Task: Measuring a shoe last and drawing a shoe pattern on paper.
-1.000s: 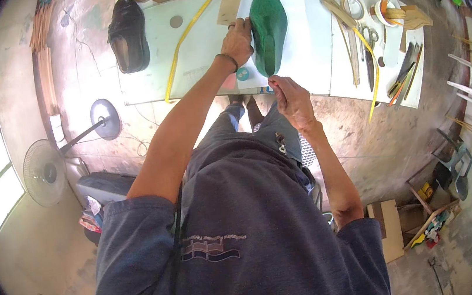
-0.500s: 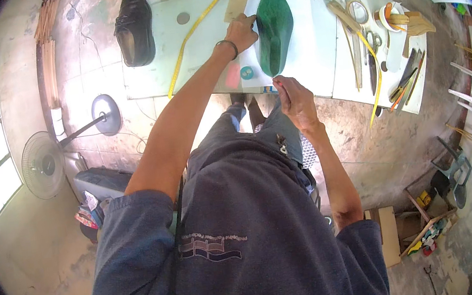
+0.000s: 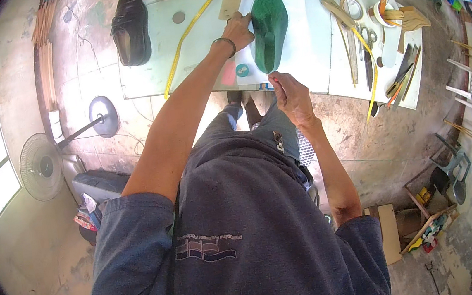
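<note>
White counter point(image 3: 318, 49) on concrete floor | green last point(image 3: 268, 28) lies on paper sheet | left hand point(image 3: 239, 29) grip pressed against its left side | right hand point(image 3: 288, 91) below its heel, pinching a red pencil point(image 3: 272, 79) | black shoe point(image 3: 130, 28) far left

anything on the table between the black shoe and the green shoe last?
Head view: between the black shoe and green shoe last lie a yellow measuring tape, a small grey disc and the left hand.

My white worktable point(image 3: 318, 49), dark green shoe-shaped last point(image 3: 268, 28) on white paper point(image 3: 295, 52), black leather shoe point(image 3: 130, 28), yellow measuring tape point(image 3: 189, 32), scissors point(image 3: 367, 54).
</note>
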The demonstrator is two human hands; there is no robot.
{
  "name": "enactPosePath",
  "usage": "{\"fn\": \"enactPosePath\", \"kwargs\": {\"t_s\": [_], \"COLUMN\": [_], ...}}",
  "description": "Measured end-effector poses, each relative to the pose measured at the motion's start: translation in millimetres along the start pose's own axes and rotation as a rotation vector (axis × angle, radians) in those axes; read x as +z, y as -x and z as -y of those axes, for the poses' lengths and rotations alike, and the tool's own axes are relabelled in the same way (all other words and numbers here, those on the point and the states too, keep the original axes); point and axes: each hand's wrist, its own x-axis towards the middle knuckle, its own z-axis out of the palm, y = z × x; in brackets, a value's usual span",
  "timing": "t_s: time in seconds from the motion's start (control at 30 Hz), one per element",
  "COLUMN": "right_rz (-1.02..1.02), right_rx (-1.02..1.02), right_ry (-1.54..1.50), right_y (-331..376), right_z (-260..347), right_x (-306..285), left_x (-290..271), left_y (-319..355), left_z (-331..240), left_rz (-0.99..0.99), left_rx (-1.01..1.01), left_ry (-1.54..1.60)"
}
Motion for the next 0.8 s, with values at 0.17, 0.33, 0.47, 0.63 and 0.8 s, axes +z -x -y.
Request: {"fn": "enactPosePath", "kwargs": {"t_s": [0.17,0.33,0.47,0.63,0.8], "right_rz": [0.012,0.0,-0.004,-0.006,-0.035], "right_rx": [0.017,0.032,0.024,0.059,0.021], "right_ry": [0.028,-0.012,0.005,-0.016,-0.015], "right_y": [-1,-1,1,-1,-1], "right_z": [1,2,0,4,2], "right_x": [-2,-1,0,-2,-1], "left_x": [1,2,-3,-2,-7], "left_y": [-1,0,5,32,69], "left_z": [-3,-3,-10,1,22], "left_rz": [0.028,0.018,0.049,-0.039,-0.021], "left_rx": [-0.028,-0.029,-0.036,0.069,0.104], "left_ry": [0.004,-0.001,-0.04,-0.096,-0.038]}}
